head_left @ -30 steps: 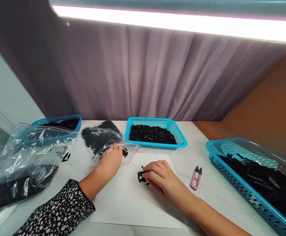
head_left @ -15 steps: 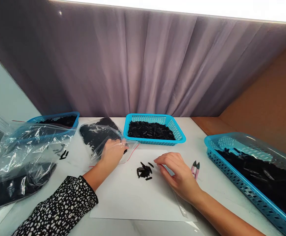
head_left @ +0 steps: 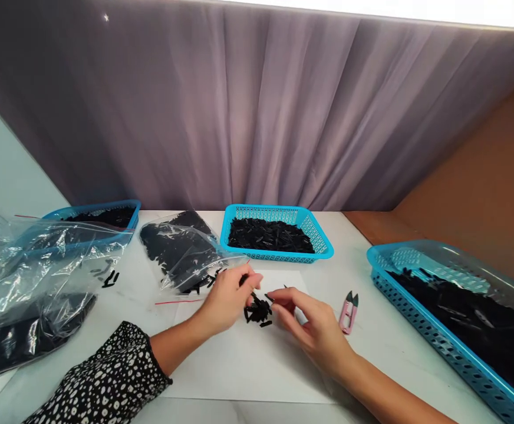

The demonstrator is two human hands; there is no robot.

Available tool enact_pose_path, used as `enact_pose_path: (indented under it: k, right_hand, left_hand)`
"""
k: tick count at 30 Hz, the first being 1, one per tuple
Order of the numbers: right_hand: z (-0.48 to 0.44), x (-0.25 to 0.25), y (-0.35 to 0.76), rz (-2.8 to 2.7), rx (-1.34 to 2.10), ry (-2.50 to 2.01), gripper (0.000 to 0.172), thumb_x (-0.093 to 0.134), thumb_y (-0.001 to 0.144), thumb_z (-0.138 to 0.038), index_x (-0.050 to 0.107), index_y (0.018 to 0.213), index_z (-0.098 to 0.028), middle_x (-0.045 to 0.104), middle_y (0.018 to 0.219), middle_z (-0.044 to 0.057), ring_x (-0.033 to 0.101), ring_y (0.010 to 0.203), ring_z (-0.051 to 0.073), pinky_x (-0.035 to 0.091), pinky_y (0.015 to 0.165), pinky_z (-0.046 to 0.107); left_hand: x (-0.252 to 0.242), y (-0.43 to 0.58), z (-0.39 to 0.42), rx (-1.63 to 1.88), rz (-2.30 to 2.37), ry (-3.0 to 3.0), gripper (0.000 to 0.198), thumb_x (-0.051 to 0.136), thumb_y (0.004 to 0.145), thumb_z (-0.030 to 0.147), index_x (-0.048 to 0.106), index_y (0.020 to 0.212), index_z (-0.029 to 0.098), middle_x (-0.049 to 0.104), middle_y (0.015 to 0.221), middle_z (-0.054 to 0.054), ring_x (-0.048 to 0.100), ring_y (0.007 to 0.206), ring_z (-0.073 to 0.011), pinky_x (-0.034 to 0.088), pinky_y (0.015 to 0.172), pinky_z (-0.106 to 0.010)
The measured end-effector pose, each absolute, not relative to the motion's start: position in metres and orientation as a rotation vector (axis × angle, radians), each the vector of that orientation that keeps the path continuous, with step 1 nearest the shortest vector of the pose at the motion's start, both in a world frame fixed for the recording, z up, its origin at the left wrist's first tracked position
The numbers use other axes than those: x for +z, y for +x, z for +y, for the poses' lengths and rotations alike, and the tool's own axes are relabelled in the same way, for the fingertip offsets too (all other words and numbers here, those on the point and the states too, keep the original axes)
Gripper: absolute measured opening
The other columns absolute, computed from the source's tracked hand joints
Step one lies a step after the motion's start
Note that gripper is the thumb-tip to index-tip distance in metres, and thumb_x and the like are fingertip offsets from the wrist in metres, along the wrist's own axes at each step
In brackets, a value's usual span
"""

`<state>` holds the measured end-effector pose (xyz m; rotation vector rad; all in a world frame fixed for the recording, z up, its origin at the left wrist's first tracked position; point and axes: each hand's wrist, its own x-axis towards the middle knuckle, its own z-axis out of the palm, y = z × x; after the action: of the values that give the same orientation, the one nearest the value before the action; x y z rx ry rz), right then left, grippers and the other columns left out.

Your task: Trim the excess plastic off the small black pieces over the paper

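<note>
White table (head_left: 352, 262): three baskets (head_left: 279, 255), two bags (head_left: 180, 250); left hand (head_left: 228, 297) closed on black pieces (head_left: 243, 280), right hand (head_left: 312, 318), grip unclear.

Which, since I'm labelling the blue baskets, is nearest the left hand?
The middle blue basket, just beyond the left hand. The left blue basket stands farther off, partly behind a zip bag; the right blue basket, past the pink thread snips.
</note>
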<state>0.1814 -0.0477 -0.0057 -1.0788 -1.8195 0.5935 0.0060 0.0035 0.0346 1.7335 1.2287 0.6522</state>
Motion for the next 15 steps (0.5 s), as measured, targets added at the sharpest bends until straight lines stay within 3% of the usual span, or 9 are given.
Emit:
enact_pose_path:
  k: [2, 5, 12, 15]
  right_hand:
    - [-0.049, -0.006, 0.174, -1.719, 0.790, -1.055, 0.018, 0.059, 0.091, -0.026, 0.059, 0.108, -0.021, 0.071, 0.082, 0.004, 0.065, 0.066, 0.016, 0.054, 0.058, 0.027]
    - [-0.050, -0.005, 0.169, -1.584, 0.897, -1.070, 0.018, 0.065, 0.088, -0.031, 0.059, 0.101, -0.021, 0.071, 0.082, 0.004, 0.066, 0.067, 0.016, 0.055, 0.061, 0.028]
    - [-0.047, -0.003, 0.173, -1.487, 0.988, -1.159, 0.018, 0.062, 0.090, -0.036, 0.069, 0.090, -0.019, 0.069, 0.080, 0.005, 0.064, 0.069, 0.018, 0.054, 0.065, 0.031]
    - [-0.045, -0.003, 0.179, -1.360, 1.077, -1.140, 0.021, 0.064, 0.087, -0.040, 0.069, 0.085, -0.019, 0.069, 0.077, 0.004, 0.065, 0.070, 0.019, 0.054, 0.067, 0.032]
  left_hand:
    - [0.028, 0.018, -0.004, 0.597, 1.080, 1.259, 0.039, 0.044, 0.089, 0.058, 0.044, 0.075, 0.022, 0.040, 0.050, 0.009, 0.026, 0.037, -0.0063, 0.017, 0.038, -0.019]
    - [0.022, 0.029, -0.010, 0.644, 0.980, 0.990, 0.043, 0.055, 0.081, 0.063, 0.044, 0.076, 0.021, 0.042, 0.054, 0.009, 0.021, 0.037, -0.0028, 0.010, 0.038, -0.016]
    - [0.019, 0.032, -0.009, 0.706, 0.926, 1.026, 0.045, 0.061, 0.077, 0.063, 0.042, 0.075, 0.021, 0.038, 0.050, 0.012, 0.023, 0.036, -0.0021, 0.011, 0.037, -0.016]
    - [0.025, 0.029, -0.010, 0.651, 0.968, 0.979, 0.040, 0.060, 0.080, 0.057, 0.047, 0.077, 0.019, 0.054, 0.057, 0.006, 0.036, 0.039, -0.0028, 0.011, 0.038, -0.016]
